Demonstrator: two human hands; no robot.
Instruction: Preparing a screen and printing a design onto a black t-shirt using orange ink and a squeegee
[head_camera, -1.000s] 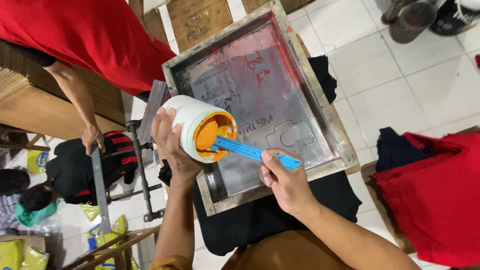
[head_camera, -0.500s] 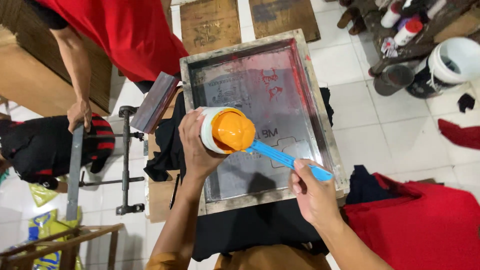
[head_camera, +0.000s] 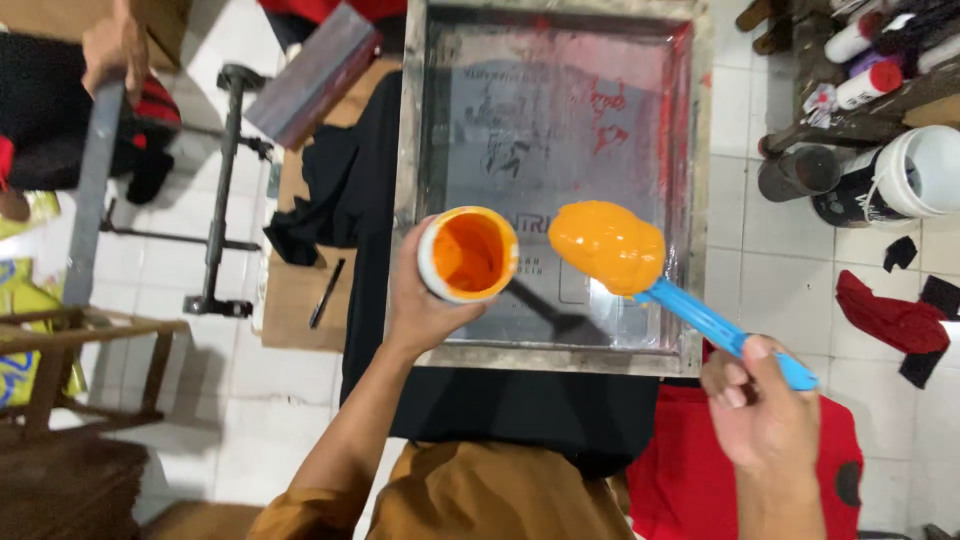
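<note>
spatula (head_camera: 700, 312) in right grip (head_camera: 765, 415), ink jar (head_camera: 467, 254) left

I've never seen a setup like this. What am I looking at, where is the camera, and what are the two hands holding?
The camera sits on the person's head and looks straight down. The left hand holds a white tub of orange paint. The right hand holds a blue-handled spatula loaded with a thick orange blob, raised above a metal-framed printing screen smeared with red. The screen lies over black cloth on a board. At upper left, another person's hand grips a grey bar. Bottles and a white bucket stand at the right.
</note>
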